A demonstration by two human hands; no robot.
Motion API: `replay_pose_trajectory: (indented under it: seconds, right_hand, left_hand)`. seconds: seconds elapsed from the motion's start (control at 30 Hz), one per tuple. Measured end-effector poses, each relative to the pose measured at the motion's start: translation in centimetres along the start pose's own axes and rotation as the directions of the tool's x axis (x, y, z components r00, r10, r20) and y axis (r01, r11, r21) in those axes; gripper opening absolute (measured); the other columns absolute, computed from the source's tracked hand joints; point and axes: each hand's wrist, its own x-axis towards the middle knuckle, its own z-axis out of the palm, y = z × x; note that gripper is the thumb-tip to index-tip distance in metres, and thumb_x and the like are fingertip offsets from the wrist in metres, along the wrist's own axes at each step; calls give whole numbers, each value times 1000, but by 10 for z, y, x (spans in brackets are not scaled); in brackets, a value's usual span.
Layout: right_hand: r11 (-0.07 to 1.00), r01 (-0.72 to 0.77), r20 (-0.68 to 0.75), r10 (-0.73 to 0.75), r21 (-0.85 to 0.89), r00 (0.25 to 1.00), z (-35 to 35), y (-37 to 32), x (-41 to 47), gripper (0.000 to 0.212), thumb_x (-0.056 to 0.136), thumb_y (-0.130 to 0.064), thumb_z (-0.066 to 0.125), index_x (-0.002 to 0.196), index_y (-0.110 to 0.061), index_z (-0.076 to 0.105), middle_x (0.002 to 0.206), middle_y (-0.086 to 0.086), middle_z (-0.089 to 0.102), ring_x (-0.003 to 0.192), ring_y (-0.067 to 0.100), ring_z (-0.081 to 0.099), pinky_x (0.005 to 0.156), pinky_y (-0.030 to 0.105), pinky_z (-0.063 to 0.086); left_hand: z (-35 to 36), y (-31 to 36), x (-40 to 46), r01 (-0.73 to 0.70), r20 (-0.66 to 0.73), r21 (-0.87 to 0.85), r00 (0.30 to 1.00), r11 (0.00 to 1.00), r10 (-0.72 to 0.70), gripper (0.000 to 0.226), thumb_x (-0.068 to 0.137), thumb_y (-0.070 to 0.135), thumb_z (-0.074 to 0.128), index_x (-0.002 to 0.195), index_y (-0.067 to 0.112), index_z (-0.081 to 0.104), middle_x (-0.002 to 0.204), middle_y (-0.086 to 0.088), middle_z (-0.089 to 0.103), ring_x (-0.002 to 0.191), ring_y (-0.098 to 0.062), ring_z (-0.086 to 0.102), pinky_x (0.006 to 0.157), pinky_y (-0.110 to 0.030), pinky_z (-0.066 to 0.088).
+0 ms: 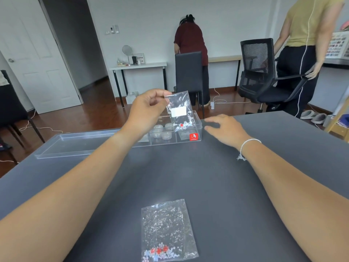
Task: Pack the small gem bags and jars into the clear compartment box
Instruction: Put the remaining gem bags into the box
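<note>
**One gem bag held over the compartment box, one bag left on the bench**

A person's two bare arms reach forward over a dark grey bench (217,176). The left hand (145,112) pinches the top corner of a small clear gem bag (180,110) between thumb and fingertips, so the bag hangs upright just above the right end of the clear compartment box (196,127) at the far side of the bench. The right hand (224,129) is spread and holds nothing, hovering low just right of the box; whether it touches the bench cannot be told.

The held bag looks very light and limp, with a white label at its middle and small gems gathered at its bottom. The thin plastic is likely slippery, so the top sealed edge is the surest place to grip; it should bend easily to fit a compartment.

Counted: two gem bags are plainly visible, the held one and a second bag (168,229) lying flat at the near edge with red and pale gems at its near end. About four small round jars (163,131) sit in a middle compartment. The box lid (75,142) lies open to the left.
</note>
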Motion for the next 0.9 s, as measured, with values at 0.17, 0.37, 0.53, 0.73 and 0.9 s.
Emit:
replay_pose_trajectory:
  seconds: [0.17,0.37,0.53,0.73,0.9]
  right_hand:
    - [982,-10,125,34,-188,992,9,6,4,45,87,-54,41,128,-36,46,146,-1,37,133,27,32,108,45,22]
    - [971,5,132,28,-239,991,14,10,9,46,88,-56,35,128,-37,46,145,-3,38,133,24,33,107,45,21]
    - [969,5,124,26,-246,992,16,11,10,45,87,-57,35,127,-38,46,145,-4,39,132,23,33,107,45,20]
    - [970,4,119,25,-245,993,15,10,11,45,87,-56,36,126,-37,47,144,-3,40,131,25,35,107,45,21]
    - [972,-1,115,28,-234,993,14,9,9,44,87,-56,36,126,-37,48,144,-3,40,131,25,34,107,45,21]
  left_hand:
    - [7,-3,30,41,-9,74,999,996,-40,14,86,14,56,96,19,65,66,8,56,51,-3,41,47,-7,35]
    - [23,-21,54,110,58,194,991,975,-124,18,85,15,57,100,20,66,78,2,62,48,-4,42,44,-13,39]
    - [34,-37,59,130,116,287,979,949,-169,19,82,8,57,97,15,66,74,5,61,56,1,54,56,-10,46]
    - [39,-47,54,36,190,483,971,875,-145,20,83,15,54,94,13,71,99,0,69,79,-9,57,72,-18,44]
    - [35,-49,50,-3,197,550,972,835,-126,24,84,19,56,105,14,67,117,-3,65,107,-16,57,86,-17,36]
